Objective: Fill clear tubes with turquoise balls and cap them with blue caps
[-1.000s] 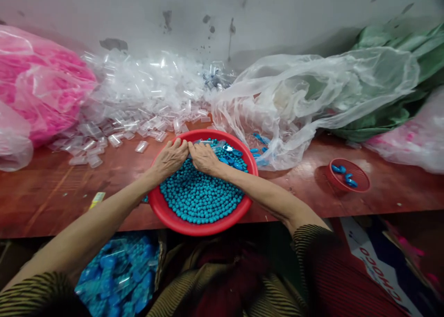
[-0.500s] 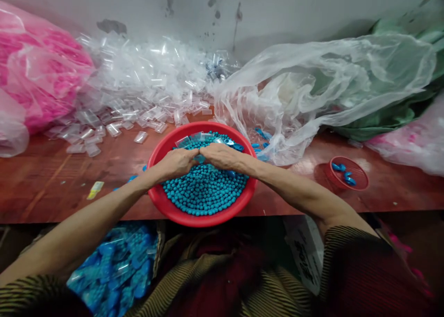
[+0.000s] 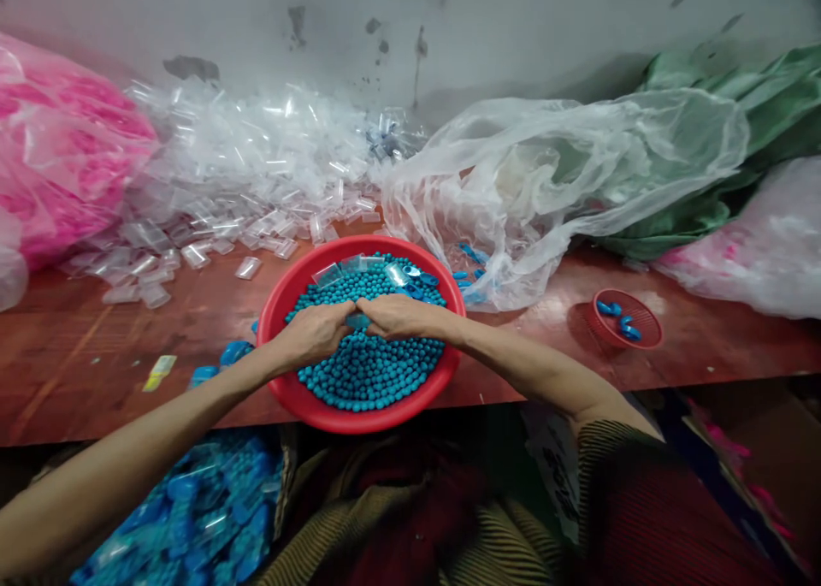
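Observation:
My left hand point(image 3: 319, 331) and my right hand point(image 3: 398, 316) meet over the middle of a red basin point(image 3: 365, 423). Their fingers are closed on a small clear plastic tube point(image 3: 357, 321), partly hidden by the fingertips; whether beads are inside it I cannot tell. Round blue beads point(image 3: 375, 372) fill the basin below both hands. On the beads toward the back lie several clear plastic tubes point(image 3: 327, 275). Shiny blue plastic parts point(image 3: 420, 285) rest at the back right, beyond my right hand.
Clear tubes point(image 3: 231, 167) are heaped at the back left beside a pink-filled bag point(image 3: 64, 150). A crumpled clear bag point(image 3: 552, 175) lies behind the basin's right. A small red basket point(image 3: 625, 319) holds blue parts. Blue caps point(image 3: 236, 352) sit left; below, a box contains blue pieces point(image 3: 192, 509).
Both hands have come slightly toward me over the basin, still together on the clear tube. More tubes show behind them. The whole view has shifted a little.

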`<action>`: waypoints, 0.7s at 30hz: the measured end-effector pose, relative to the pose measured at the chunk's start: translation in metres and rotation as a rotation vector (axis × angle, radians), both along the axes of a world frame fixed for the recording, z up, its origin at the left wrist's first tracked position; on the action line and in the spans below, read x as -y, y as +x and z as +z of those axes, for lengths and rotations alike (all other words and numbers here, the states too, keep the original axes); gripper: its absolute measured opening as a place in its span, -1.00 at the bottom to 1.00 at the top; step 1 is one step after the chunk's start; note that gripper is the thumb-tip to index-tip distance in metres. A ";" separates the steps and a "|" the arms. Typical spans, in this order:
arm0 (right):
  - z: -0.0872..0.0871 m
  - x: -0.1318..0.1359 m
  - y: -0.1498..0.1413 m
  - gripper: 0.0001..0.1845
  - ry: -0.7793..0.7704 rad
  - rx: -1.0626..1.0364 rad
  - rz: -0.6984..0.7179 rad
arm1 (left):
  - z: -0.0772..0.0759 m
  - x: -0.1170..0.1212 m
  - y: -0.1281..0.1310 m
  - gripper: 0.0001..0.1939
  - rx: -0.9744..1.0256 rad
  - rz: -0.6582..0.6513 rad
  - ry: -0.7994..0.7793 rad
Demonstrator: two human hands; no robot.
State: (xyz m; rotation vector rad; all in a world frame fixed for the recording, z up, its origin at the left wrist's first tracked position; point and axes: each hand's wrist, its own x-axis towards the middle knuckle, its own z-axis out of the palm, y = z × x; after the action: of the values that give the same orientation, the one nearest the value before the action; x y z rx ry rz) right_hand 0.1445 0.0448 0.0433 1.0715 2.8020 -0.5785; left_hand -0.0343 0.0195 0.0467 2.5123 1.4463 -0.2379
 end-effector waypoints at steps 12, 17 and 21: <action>0.020 -0.004 -0.001 -0.69 0.224 -0.001 -0.112 | 0.040 0.000 0.025 -0.66 -0.193 0.057 0.214; 0.033 0.000 -0.002 -0.77 0.135 0.068 -0.116 | 0.051 -0.010 0.020 -0.78 -0.080 -0.071 -0.059; 0.032 0.007 0.013 -0.75 0.210 0.102 -0.174 | 0.039 -0.001 0.001 -0.66 -0.114 0.128 0.213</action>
State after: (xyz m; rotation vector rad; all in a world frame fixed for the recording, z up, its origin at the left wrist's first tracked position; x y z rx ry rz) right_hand 0.1578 0.0382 0.0755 1.3527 2.7444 -0.2374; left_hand -0.0328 0.0207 0.0854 2.5930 1.7562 -0.2177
